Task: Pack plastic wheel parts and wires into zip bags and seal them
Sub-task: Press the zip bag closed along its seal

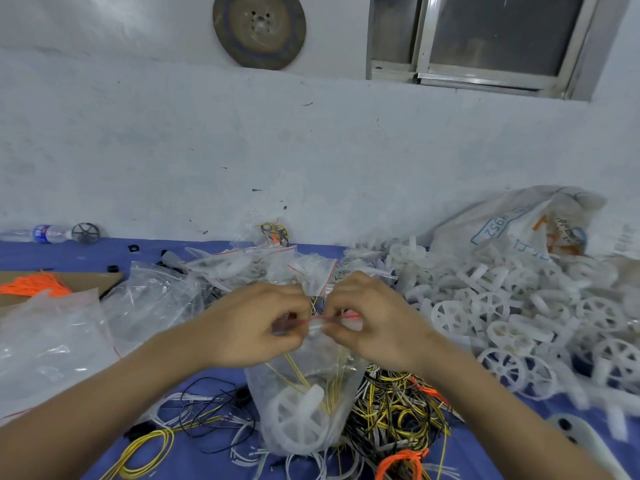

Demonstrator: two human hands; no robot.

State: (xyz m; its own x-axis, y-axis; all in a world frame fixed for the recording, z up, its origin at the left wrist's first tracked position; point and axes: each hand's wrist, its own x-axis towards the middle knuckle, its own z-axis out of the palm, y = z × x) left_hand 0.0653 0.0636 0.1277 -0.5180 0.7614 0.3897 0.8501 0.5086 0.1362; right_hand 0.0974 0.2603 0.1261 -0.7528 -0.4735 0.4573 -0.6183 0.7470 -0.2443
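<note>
A clear zip bag [304, 386] hangs between my hands above the blue table. Inside it sit a white plastic wheel [298, 415] and yellow wires [329, 379]. My left hand [256, 323] pinches the bag's red-lined top edge on the left. My right hand [374, 320] pinches the same zip strip [317, 320] on the right. The fingertips of both hands almost meet at the strip's middle.
A heap of white wheels [502, 313] covers the right side, with a printed sack [519, 226] behind it. Loose black, yellow and white wires [394, 407] lie under the bag. Empty clear bags [152, 296] and orange cord [34, 284] lie at the left, and a water bottle [38, 233] rests by the wall.
</note>
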